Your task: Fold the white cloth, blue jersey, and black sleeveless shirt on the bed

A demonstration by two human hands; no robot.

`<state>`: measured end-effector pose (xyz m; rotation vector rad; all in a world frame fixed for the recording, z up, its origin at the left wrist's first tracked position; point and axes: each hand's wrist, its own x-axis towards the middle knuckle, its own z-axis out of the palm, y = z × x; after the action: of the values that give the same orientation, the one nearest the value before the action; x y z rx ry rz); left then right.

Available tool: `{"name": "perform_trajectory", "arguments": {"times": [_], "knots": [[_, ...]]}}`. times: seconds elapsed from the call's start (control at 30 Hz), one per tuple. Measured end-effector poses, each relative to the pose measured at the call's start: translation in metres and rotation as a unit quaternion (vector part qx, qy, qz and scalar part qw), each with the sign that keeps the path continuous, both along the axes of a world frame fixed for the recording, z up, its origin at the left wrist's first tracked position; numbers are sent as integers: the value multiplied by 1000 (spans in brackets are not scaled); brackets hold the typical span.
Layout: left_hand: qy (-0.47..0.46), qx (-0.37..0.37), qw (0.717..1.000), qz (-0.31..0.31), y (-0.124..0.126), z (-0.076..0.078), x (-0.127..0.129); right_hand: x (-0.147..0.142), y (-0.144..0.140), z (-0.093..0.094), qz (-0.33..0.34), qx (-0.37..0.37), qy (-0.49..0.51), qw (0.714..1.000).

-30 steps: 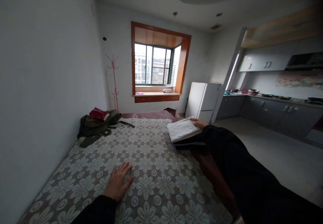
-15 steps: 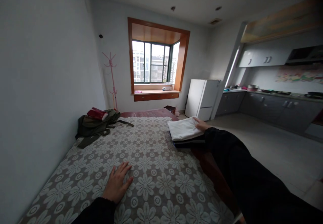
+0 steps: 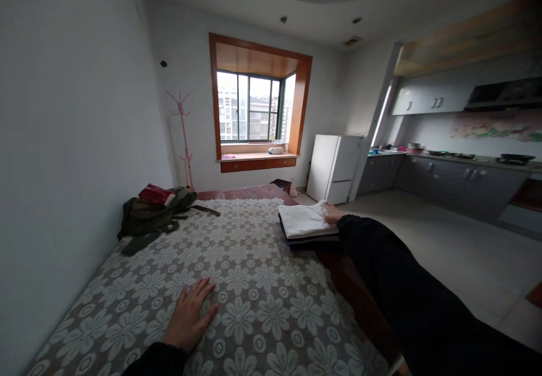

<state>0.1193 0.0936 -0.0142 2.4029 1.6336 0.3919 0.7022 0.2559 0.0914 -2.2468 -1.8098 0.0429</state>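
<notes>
My left hand lies flat with fingers spread on the flowered tablecloth, holding nothing. Out at the right edge of the table, my right hand has its fingers closed at the right side of a folded white garment; part of the fingers is hidden by the fabric. That white garment rests on top of a stack of folded dark clothes, which sits partly on the tablecloth near the bare reddish table edge.
A dark green backpack with a red packet on it lies on the table's left, against the wall. Beyond the table stand a pink coat rack and a white refrigerator. Kitchen cabinets line the right side.
The view has shifted slightly. The white garment lies a little flatter on the dark stack, with my right hand still at its side. My left hand stays flat on the tablecloth.
</notes>
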Motion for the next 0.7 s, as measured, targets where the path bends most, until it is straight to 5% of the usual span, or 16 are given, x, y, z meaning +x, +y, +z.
{"name": "perform_trajectory", "arguments": {"times": [0.13, 0.27, 0.5, 0.7], "knots": [[-9, 7, 1000, -2, 1, -1, -1, -4, -2, 12, -37, 5, -25, 999], [-13, 4, 1000, -2, -1, 1, -1, -22, 3, 16, 9, 44, -74, 996], [-18, 7, 1000, -3, -2, 0, -2, -30, -5, -23, -26, -57, -69, 996], [-22, 5, 1000, -8, 0, -5, -3, -43, 11, -6, -33, -90, -79, 992]]}}
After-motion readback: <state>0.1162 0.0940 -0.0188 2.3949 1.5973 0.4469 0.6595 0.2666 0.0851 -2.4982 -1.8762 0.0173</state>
